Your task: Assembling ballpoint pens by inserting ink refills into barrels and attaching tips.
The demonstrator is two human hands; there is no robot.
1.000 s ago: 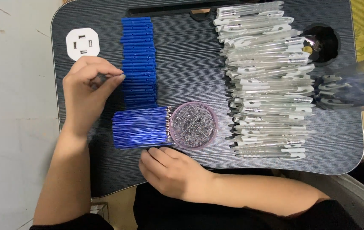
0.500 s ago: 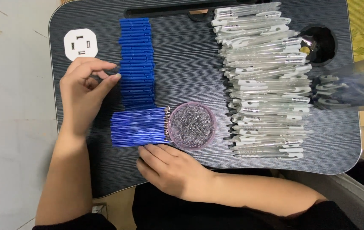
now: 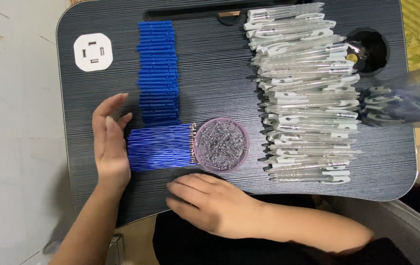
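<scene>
The person squares up the bundle of blue refills, the left hand pressing flat with fingers straight against its blunt ends, the right hand resting open, holding nothing, just below; next probably needs one refill pinched free.

Single head cam, looking straight down, close over lap desk.

Both hands flat on the dark tabletop, squaring up a bundle of blue refills

Left hand pressed edge-on against the blue refills; right hand lies just below them and the round dish of springs; stack of blue tubes above; clear pen barrels piled to the right
</scene>
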